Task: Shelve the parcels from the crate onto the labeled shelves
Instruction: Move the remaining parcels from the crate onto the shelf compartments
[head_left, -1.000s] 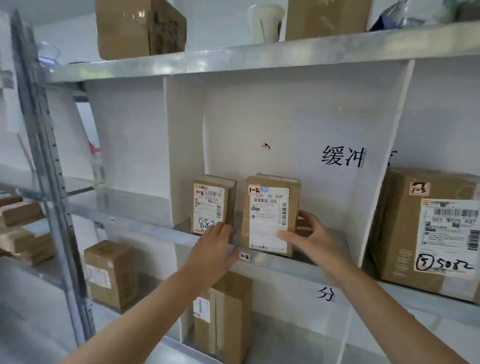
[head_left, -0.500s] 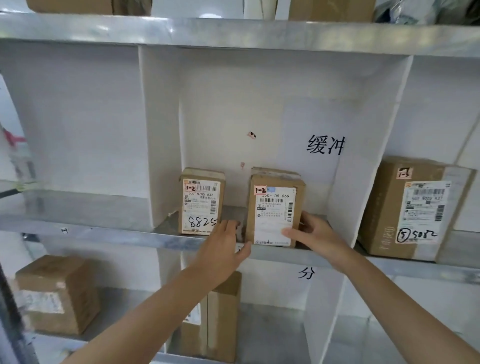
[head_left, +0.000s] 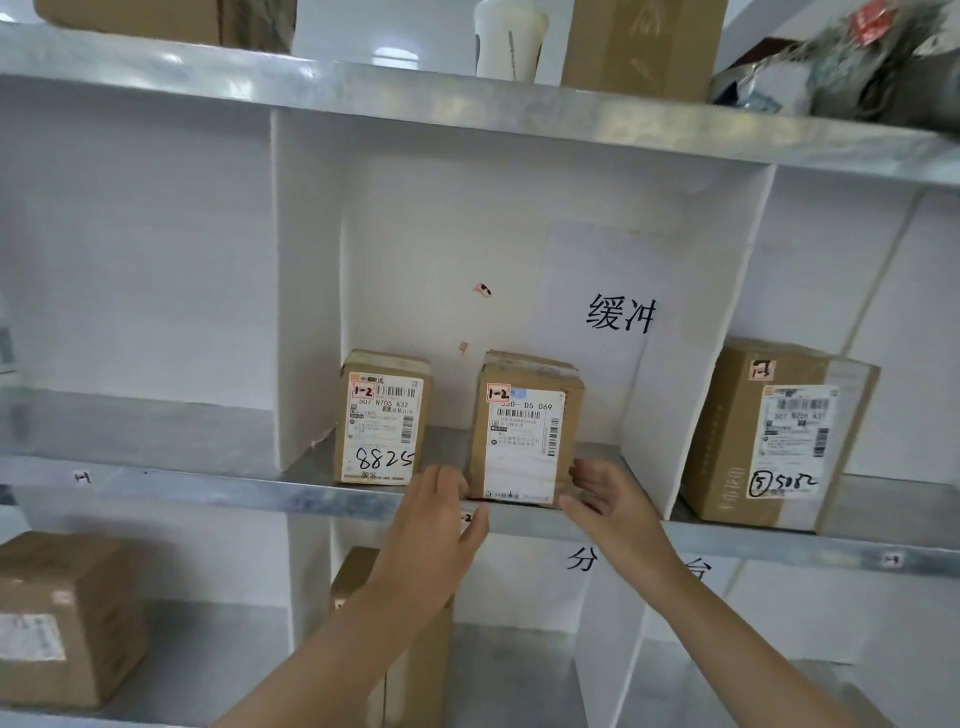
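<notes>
Metal shelf (head_left: 208, 493), split into bays by white dividers (head_left: 691, 364). The 1-3 parcel (head_left: 774, 441) stands beyond the right divider. In the middle bay the 1-2 parcel (head_left: 524, 431) stands upright at the front edge, label outward, probably for reading. The 8825 parcel (head_left: 384, 421), also marked 1-2, stands apart to its left. Left hand (head_left: 436, 525), fingers straight and together, touches the 1-2 parcel's lower left edge. Right hand (head_left: 608, 504), fingers loosely bent, cups its lower right corner; grip uncertain.

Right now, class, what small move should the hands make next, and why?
Probably nudge the right brown cardboard parcel marked 1-2 back: it stands upright at the grey metal shelf's front lip, with left hand and right hand flanking it.
</notes>
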